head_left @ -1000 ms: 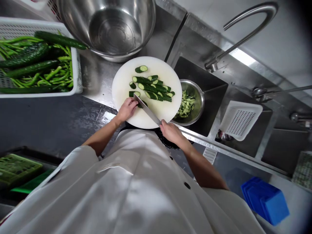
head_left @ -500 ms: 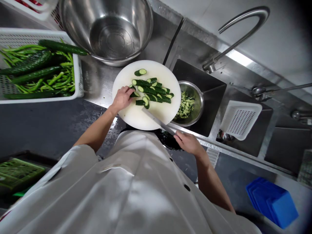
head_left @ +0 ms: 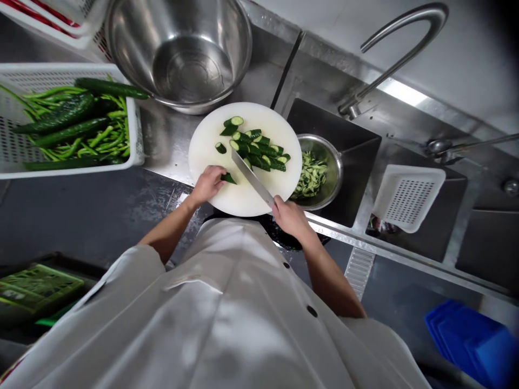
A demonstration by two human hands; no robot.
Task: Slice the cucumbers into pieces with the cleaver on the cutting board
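On the round white cutting board [head_left: 239,197] lies a pile of cut cucumber pieces [head_left: 259,148], with a short piece [head_left: 220,147] apart to its left. My left hand [head_left: 209,184] is closed on a piece of cucumber [head_left: 228,178] near the board's lower left edge; the fingers partly hide it. In my right hand [head_left: 290,216] is the handle of a kitchen knife [head_left: 253,180]. Its blade slants up and left across the board, the tip close to the pile's left end.
A large steel bowl [head_left: 190,65] stands behind the board. To the left, a white basket [head_left: 135,132] holds whole cucumbers and green peppers. A steel bowl [head_left: 334,175] of cucumber slices sits in the sink [head_left: 357,156], beneath a curved faucet [head_left: 405,59]. A white basket [head_left: 409,197] lies farther right.
My left hand has drawn a cucumber piece down towards the board's near edge. The knife has moved up and left, its blade now beside the pile. Some pieces have shifted.
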